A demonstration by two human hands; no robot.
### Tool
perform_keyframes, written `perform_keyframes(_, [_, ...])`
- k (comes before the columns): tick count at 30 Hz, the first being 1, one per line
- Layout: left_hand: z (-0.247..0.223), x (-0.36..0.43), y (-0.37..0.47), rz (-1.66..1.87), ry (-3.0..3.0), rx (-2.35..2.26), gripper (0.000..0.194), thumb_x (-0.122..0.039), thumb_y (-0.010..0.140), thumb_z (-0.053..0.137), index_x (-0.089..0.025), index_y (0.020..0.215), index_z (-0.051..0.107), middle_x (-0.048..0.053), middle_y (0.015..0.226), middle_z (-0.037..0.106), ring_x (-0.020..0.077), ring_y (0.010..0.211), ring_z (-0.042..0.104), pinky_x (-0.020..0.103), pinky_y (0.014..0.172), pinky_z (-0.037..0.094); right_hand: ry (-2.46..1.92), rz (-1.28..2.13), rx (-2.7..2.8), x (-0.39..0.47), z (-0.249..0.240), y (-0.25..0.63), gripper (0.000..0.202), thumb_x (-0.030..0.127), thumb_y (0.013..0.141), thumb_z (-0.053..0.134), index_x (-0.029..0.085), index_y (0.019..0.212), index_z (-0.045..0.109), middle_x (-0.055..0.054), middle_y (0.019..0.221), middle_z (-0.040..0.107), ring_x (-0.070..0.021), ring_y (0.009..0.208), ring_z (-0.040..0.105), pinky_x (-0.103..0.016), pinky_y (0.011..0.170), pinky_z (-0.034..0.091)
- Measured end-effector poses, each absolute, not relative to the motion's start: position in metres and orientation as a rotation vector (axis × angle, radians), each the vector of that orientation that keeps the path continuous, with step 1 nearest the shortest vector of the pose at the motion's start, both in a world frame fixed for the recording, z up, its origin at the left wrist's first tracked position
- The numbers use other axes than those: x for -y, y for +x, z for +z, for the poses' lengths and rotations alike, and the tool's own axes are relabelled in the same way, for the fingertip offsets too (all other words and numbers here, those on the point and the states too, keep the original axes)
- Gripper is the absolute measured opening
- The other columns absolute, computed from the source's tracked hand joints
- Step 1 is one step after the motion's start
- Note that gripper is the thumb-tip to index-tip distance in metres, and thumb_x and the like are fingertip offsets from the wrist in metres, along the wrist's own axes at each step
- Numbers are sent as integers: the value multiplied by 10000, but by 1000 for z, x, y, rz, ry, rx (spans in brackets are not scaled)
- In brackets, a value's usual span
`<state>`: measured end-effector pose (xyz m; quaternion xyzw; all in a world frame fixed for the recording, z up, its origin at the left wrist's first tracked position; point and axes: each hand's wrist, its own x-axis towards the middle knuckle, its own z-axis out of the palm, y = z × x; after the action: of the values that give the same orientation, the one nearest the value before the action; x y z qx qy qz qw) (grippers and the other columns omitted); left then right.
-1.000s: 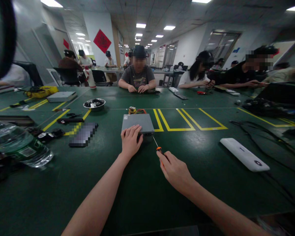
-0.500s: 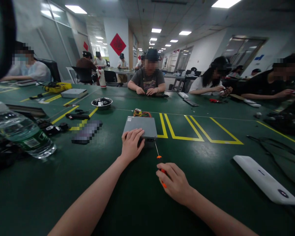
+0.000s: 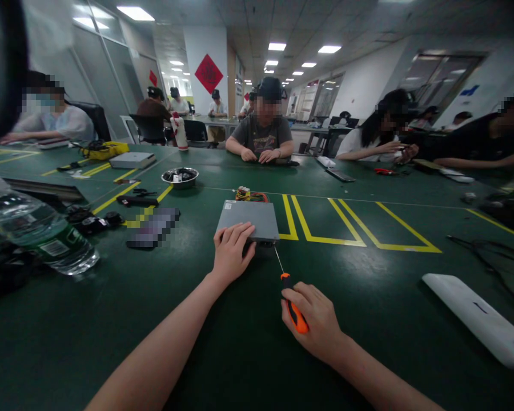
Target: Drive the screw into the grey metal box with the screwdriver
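Holding the long screwdriver with the orange-and-black handle, your right hand has its fingers wrapped round that handle, so this grip is closed on it. The shaft points away from you and slightly left, its tip at the near right corner of the flat grey metal box (whether it is seated in anything is too small to tell). From your right hand, then, the box lies ahead and to the left. Your left hand is nearer to it, in fact touching: its fingers lie unclenched on top at the near edge, the thumb by the near face.

The box sits flat on the dark green surface, a bundle of yellow and red wires at its far side and yellow tape lines to its right. Well off to your left stands a clear plastic bottle with a green label; a long white plastic device lies to your right. Across the surface sits a person in a dark grey shirt.
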<state>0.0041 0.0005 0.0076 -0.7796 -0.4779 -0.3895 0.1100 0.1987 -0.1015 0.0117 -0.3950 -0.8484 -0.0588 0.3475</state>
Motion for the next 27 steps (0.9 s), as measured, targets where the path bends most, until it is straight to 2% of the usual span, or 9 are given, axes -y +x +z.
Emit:
perform_keyframes(2, [7,-1,4,-1144,-2294,1403,340,-278,851,483,-253,1190,485,21,1234,559,204,1151,464,401,962,241,-1038,-183,2250,103,11,196,179,186,814,479,159,969,566,-53,790,529,-135,680,491,-258,597,408])
perform_keyframes(6, [7,-1,4,-1153,-2288,1403,340,-278,853,481,-256,1192,483,24,1238,556,210,1150,463,409,960,236,-1036,-311,2361,103,11,190,224,317,794,534,168,946,604,-63,776,514,-163,697,470,-287,603,381])
perform_keyframes(11, [5,-2,5,-1162,-2281,1400,345,-275,847,486,-259,1191,487,29,1233,559,218,1149,466,412,963,235,-990,-472,2464,103,9,188,355,242,765,540,192,1117,553,-53,785,533,-171,706,467,-310,648,370])
perform_keyframes(15, [5,-2,6,-1152,-2278,1407,351,-277,842,490,-264,1192,483,18,1240,553,212,1154,462,406,971,231,-939,-481,2433,102,9,187,257,172,756,492,182,991,595,-76,823,534,-164,695,467,-287,602,366])
perform_keyframes(18, [5,-1,6,-1147,-2282,1415,362,-273,839,494,-267,1200,477,18,1245,549,217,1158,458,409,974,230,-983,-437,2427,102,9,186,267,102,731,480,179,957,600,-89,847,516,-154,699,466,-258,572,370])
perform_keyframes(20, [6,-1,6,-1148,-2287,1419,367,-269,839,492,-272,1206,473,20,1244,549,220,1158,458,413,972,231,-1023,-374,2436,102,9,185,230,132,749,501,173,954,598,-89,852,498,-148,696,460,-248,562,381])
perform_keyframes(24, [7,-1,6,-1153,-2301,1422,379,-271,832,500,-276,1210,469,18,1248,545,221,1157,456,418,971,228,-1042,-274,2450,102,9,185,216,307,806,535,164,956,594,-88,874,475,-148,723,468,-255,580,427])
perform_keyframes(27, [6,-1,6,-1151,-2301,1430,376,-277,832,500,-274,1207,471,19,1248,545,219,1155,456,417,972,224,-1018,-310,2467,103,8,187,272,305,803,542,167,1035,574,-105,929,478,-166,773,488,-280,610,461])
